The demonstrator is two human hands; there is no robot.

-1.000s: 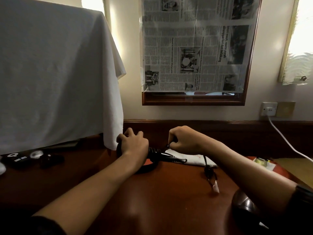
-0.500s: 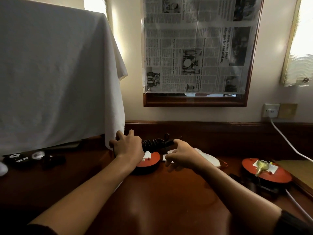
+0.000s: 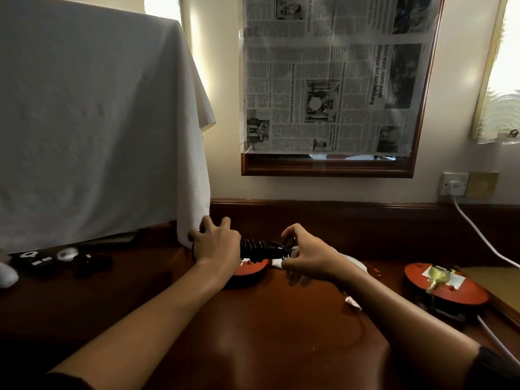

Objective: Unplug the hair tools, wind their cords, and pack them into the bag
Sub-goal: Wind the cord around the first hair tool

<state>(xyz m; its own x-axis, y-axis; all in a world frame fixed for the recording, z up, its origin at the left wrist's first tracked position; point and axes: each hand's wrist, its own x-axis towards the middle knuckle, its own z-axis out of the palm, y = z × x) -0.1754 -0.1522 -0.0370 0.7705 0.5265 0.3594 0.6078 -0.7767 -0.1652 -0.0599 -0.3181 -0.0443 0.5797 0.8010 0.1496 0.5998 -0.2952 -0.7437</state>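
Item 1: hair tool point(image 3: 260, 249), black and rigid, cord coiled in turns round its body; held level just above the red disc point(image 3: 250, 270) on the desk point(image 3: 253, 333). Left hand point(image 3: 216, 246) wraps the handle end; right hand point(image 3: 306, 257) pinches the cord end beside the disc. Judged light, the springy cord liable to unwind; best held over the coils.

the desk point(image 3: 253, 347) at the bottom of the frame is dark polished wood, glossy. a matt white cloth point(image 3: 92, 122) with a slightly rough weave fills the upper left. newspaper point(image 3: 332, 80), thin matt paper, covers the wood-framed mirror point(image 3: 326, 168) at upper centre. the black cord point(image 3: 254, 246) wound on the hair tool at centre looks like shiny plastic.
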